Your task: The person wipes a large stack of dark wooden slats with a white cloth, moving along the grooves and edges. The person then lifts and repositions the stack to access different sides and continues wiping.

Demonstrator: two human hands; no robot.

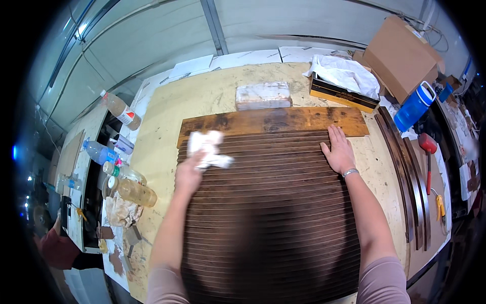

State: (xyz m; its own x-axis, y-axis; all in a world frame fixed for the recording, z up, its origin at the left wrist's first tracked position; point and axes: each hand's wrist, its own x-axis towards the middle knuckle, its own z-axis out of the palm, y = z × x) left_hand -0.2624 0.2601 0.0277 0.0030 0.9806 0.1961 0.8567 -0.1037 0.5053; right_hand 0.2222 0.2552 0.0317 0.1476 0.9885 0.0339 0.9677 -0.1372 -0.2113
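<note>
Centre of frame, left hand (188,175) closed round a crumpled white rag (207,149), pressing it on the upper left part of a dark brown slatted wood panel (273,213) lying on a pale plywood table (167,116). Right hand (338,149) open, fingers spread flat on the panel's upper right, holding nothing, silver bracelet (350,173) at wrist. Left edge: plastic bottles (134,191); upper right: blue jug (414,107), cardboard box (402,55); right: red mallet (428,147).
</note>
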